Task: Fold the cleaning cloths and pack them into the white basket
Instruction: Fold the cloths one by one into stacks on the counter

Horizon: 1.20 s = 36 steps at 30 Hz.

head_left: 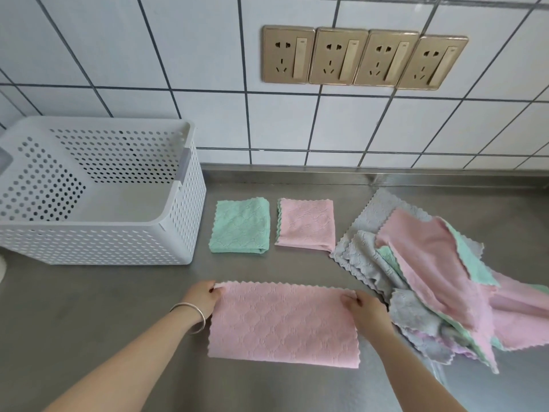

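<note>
Two hands pinch pink cloth's far corners: left hand, right hand, pink cloth | folded green cloth beyond them | white basket beyond left hand

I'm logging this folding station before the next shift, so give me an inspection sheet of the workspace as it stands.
Surface: steel counter, bare patches show.
Job's things: white basket upright at left, no cloths visible inside; folded green cloth and folded pink cloth side by side beside it; long pink cloth flat in front; unfolded pile at right.
Clutter: nothing seen.
Grippers: left hand and right hand each pinch a far corner of the long pink cloth.
Cables: nothing seen.
Surroundings: tiled wall, four wall sockets.
</note>
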{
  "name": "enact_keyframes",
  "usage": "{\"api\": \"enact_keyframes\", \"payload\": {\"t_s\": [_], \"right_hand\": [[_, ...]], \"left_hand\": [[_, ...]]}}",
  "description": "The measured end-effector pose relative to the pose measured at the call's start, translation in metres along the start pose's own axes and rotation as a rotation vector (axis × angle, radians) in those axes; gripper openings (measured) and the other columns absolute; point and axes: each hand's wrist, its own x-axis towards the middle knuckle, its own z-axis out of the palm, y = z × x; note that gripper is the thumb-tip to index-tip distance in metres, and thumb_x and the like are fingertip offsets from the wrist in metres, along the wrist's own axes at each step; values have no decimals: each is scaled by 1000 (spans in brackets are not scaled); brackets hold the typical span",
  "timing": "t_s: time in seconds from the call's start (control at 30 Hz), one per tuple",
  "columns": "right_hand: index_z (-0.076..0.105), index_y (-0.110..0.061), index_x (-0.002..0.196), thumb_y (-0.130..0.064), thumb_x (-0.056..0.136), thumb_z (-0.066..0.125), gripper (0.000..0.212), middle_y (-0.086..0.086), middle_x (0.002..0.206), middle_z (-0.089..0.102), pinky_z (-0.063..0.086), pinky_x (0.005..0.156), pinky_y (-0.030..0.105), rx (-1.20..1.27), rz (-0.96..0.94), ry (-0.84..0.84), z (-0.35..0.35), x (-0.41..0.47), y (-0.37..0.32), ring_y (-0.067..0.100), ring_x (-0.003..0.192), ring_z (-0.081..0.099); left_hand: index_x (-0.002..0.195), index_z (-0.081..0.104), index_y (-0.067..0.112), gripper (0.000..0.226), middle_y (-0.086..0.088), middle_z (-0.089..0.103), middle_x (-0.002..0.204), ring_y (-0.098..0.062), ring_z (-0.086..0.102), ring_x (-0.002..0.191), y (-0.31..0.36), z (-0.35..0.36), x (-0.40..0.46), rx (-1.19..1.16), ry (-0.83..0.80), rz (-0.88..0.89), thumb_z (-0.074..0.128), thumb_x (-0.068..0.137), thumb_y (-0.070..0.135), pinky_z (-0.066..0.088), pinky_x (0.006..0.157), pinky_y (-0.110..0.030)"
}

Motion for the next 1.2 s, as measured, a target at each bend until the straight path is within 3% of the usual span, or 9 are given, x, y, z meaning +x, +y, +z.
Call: {"api": "enact_keyframes", "payload": {"t_s": [0.2,0.4,0.5,0.63,0.8,0.93,1.07,1.13,1.2], "right_hand": [[45,-20,60,-35,89,51,33,0,62,52,32,52,28,-3,73,39,5,7,0,23,67,50],[53,-18,101,-39,88,55,25,-1,87,62,47,73,33,243,88,200,7,-7,-1,22,84,58],[49,-13,117,-25,88,56,32,4,102,61,44,77,33,262,97,231,13,-25,7,21,90,54],[45,-11,124,-17,84,53,41,6,107,59,39,77,31,272,212,171,29,-47,16,23,93,51],[56,-22,92,-34,75,52,21,4,98,64,48,76,31,57,292,-49,32,-61,16,26,96,60],[45,-23,62,-27,73,53,14,2,76,54,40,64,28,88,280,-46,30,-70,13,26,80,55],[37,-24,67,-19,78,53,20,-2,80,48,34,60,29,49,135,147,35,-84,2,24,75,49],[41,-26,76,-20,76,59,19,-5,79,51,36,58,27,-47,10,297,40,-94,-12,23,75,57],[44,-28,72,-17,59,66,28,-8,67,56,34,49,22,-94,-248,434,52,-100,-23,18,60,59]], "left_hand": [[68,51,13,29,-15,61,84,-31,57,81,-1,5,5,58,29,-21,42,94,22,33,66,-29],[105,56,14,25,-7,61,105,-30,59,97,4,16,-5,-67,253,-101,56,83,27,47,81,-33],[112,56,13,39,-8,55,116,-30,57,103,16,32,-22,127,458,207,55,75,24,47,89,-39],[118,51,30,50,8,45,131,-18,46,122,38,74,-44,561,222,687,41,72,45,32,102,-44],[129,46,35,72,0,41,146,-28,8,143,43,98,-40,838,-70,704,39,66,71,8,105,-53],[133,36,45,81,-7,15,157,-28,-12,144,50,94,-37,748,-110,656,42,59,78,3,107,-50],[143,11,42,79,1,-20,155,-26,-23,142,68,87,-42,586,-133,620,46,76,63,-11,116,-49],[141,30,35,63,4,5,158,-21,-4,146,80,79,-52,348,-123,568,45,84,57,3,120,-43],[118,59,31,38,7,51,135,-13,41,129,94,64,-65,-95,-98,469,48,87,49,30,109,-29]]}}
